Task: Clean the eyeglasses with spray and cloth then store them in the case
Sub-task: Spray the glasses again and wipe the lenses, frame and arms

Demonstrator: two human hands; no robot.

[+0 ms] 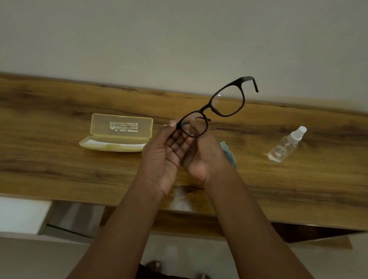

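Your left hand [167, 151] and right hand [196, 152] both grip the eyeglasses [216, 107] aloft; next, free 1 hand for the spray bottle [284, 147]

Left arm: bare forearm, enters from the lower middle and rises toward centre. Left hand [163, 157]: raised, back of the hand toward the camera, thumb up at the top, fingers [179, 141] curled inward across the palm side and pinching a dark frame at its lower rim.

Right arm: bare forearm, enters from the lower right and runs diagonally up and left. Right hand [202, 153]: just beside the left, touching or overlapping it at the fingers, wrist bent; its fingers lie partly hidden behind the left hand, so their grip cannot be told.
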